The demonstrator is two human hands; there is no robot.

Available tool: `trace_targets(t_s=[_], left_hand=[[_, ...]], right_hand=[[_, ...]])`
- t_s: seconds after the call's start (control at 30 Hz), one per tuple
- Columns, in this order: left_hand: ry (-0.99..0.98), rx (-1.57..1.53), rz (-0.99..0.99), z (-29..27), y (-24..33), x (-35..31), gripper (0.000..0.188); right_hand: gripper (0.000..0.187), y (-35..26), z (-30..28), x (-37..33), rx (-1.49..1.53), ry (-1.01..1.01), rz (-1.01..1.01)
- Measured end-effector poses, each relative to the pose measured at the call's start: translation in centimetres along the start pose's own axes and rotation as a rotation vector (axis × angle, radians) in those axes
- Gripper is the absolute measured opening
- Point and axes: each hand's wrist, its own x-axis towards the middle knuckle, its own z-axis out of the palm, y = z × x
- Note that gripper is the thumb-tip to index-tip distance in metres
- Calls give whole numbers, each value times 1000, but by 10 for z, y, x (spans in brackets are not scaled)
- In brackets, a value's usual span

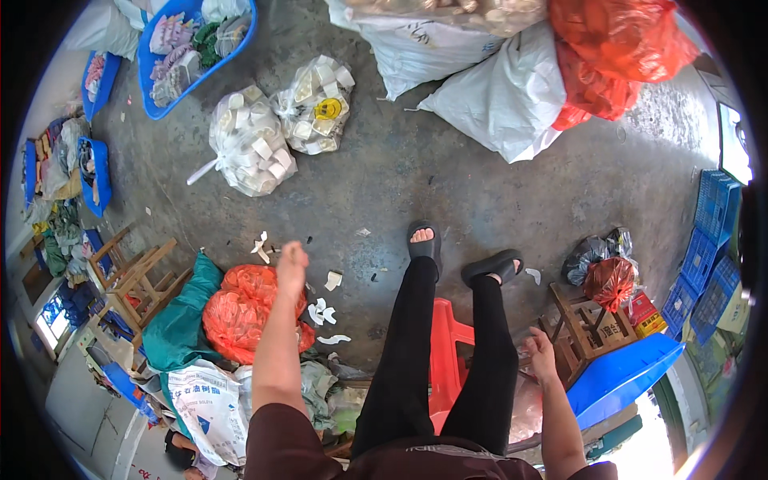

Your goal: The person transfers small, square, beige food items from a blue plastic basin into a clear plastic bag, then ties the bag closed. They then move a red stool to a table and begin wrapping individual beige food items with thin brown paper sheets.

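Observation:
My left hand (294,268) is stretched forward above the floor, over the far edge of an orange-red plastic bag (240,308). Its fingers are foreshortened and loosely bent; nothing shows in them. White scraps (321,312) lie on the floor just right of that forearm. My right hand (542,354) hangs low at my right side with its fingers loosely curled and apart, holding nothing. It is nearest to a wooden stool (566,328) and a pinkish clear bag (526,406). Between my legs stands a red plastic stool (450,344).
Two clear bags of white blocks (254,148) sit ahead on the concrete floor (360,200). White sacks (504,96) and red bags (624,40) are piled far right. Blue tubs (144,72) stand far left, blue crates (700,256) right. A teal sack (180,320) lies left. Another person (184,452) is partly visible lower left.

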Motion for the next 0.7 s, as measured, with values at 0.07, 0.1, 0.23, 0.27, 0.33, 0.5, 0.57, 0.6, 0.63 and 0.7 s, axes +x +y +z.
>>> trace_targets(t_s=[0.07,0.1,0.23,0.27,0.33,0.5,0.57,0.6,0.63,0.7], left_hand=[[-108,137,19,12,7,-36,27],[-161,228,62,17,8,-51,27],[-278,-1,66,32,36,-113,27],[-306,-3,38,29,41,-123,27],[-326,30,-94,33,90,-158,29],[-365,299,-66,28,138,-197,29],[-355,448,-26,39,171,-209,29],[-392,479,-6,48,181,-208,29],[-421,509,34,59,194,-210,30],[-460,620,171,91,228,-213,30]], right_hand=[[36,21,1,-10,127,10,-21],[36,28,-1,-15,83,12,-40],[37,3,-12,-54,6,90,-20],[39,7,-15,-61,7,127,-40],[41,24,-20,-71,105,160,-51],[42,66,-34,-110,399,208,-49],[42,94,-33,-129,485,281,-34],[42,107,-33,-138,500,327,1],[42,124,-31,-146,527,378,20],[42,160,-23,-160,585,493,111]])
